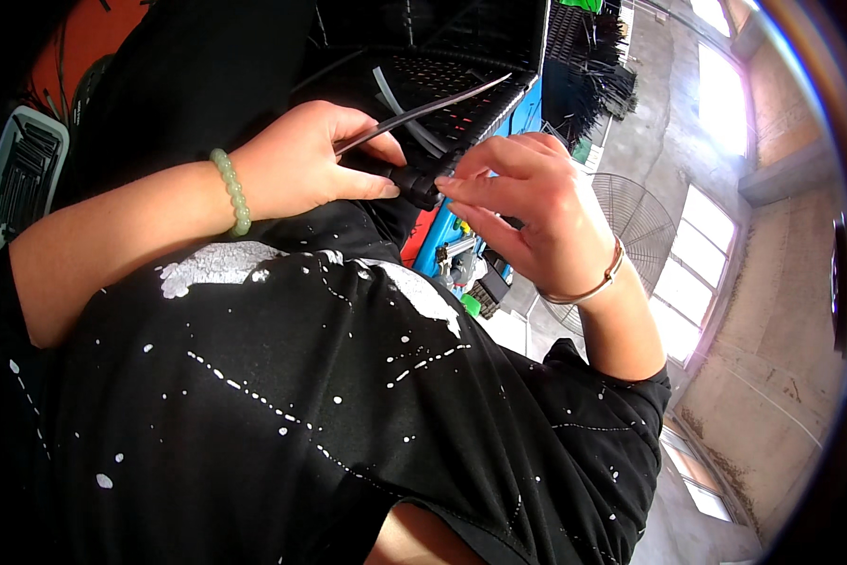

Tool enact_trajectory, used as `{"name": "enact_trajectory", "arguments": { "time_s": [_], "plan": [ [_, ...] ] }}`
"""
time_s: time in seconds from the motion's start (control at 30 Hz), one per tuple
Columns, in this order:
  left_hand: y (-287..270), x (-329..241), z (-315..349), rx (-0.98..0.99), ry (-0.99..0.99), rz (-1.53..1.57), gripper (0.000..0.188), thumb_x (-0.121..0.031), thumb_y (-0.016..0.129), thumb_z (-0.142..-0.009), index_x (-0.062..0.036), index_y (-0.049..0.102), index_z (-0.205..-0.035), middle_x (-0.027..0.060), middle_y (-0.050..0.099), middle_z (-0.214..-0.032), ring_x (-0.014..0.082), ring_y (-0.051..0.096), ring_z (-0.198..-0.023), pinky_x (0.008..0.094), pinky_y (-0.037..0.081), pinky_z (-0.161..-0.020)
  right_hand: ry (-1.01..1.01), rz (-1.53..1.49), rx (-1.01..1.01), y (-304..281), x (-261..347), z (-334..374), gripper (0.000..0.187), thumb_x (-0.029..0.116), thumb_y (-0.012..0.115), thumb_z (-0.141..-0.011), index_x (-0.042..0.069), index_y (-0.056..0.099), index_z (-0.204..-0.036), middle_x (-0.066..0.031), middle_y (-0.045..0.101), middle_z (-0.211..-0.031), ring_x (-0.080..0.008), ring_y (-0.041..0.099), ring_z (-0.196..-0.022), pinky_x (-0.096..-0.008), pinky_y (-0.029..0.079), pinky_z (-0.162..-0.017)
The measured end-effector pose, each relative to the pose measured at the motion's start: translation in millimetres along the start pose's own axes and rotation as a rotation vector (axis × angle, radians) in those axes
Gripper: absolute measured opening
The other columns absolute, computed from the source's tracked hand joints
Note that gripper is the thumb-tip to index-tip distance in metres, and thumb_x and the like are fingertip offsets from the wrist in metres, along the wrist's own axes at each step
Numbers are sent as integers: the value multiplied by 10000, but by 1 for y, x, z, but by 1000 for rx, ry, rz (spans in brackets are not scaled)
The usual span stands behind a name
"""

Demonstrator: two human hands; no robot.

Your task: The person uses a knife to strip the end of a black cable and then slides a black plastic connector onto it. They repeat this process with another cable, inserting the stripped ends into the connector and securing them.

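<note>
My left hand (306, 155), with a green bead bracelet above it, is closed on a long, dark flat plastic strip (442, 108) that slants up to the right. Its thumb rests against a black, strip-wrapped bar end (416, 186). From the other side, my right hand (546, 207) pinches at that same wrapped end with thumb and forefinger. Whatever lies between these fingertips is too small to make out. A black woven strip panel (480, 71) stretches behind both hands. Across its near part curves another, shiny grey strip (395, 104).
At the left stands a pale tub (63, 141) of short black pieces. Blue framing (430, 250) and small tools lie below the wrapped end. A heap of black strips (607, 75) is at the far right, and a large wire fan guard (635, 221) stands beyond my right wrist.
</note>
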State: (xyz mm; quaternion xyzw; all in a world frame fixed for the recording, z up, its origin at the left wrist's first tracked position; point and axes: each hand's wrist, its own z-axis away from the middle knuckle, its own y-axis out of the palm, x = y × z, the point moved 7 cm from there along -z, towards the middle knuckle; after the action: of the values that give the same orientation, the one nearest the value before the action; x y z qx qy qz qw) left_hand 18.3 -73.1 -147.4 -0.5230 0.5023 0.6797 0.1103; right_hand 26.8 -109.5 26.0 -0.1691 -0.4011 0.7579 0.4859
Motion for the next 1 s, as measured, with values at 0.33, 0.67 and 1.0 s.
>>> {"name": "enact_trajectory", "arguments": {
  "time_s": [0.33, 0.67, 1.0],
  "plan": [
    [5, 1, 2, 16, 0, -29, 280, -89, 764, -776, -4, 683, -1030, -22, 646, -851, 21, 483, -685, 195, 401, -617, -56, 59, -15, 6, 4, 6, 206, 43, 721, -733, 41, 723, -939, -60, 640, -850, -245, 606, -748, -356, 436, -734],
    [10, 8, -3, 50, 31, -65, 273, -118, 764, -782, -7, 683, -1018, -11, 644, -845, 31, 496, -689, 208, 410, -621, 977, -1412, -164, 92, -71, 57, 169, 142, 768, -830, 7, 670, -802, 1, 628, -706, -89, 608, -658, -219, 470, -607],
    [28, 20, -17, 135, 81, -182, 273, -161, 774, -767, -13, 692, -982, 53, 649, -829, 120, 552, -728, 276, 451, -679, 1301, -1535, -37, 103, -53, 76, 326, 226, 720, -835, -11, 608, -1030, -109, 658, -825, -228, 689, -679, -318, 585, -626]
  ]
}}
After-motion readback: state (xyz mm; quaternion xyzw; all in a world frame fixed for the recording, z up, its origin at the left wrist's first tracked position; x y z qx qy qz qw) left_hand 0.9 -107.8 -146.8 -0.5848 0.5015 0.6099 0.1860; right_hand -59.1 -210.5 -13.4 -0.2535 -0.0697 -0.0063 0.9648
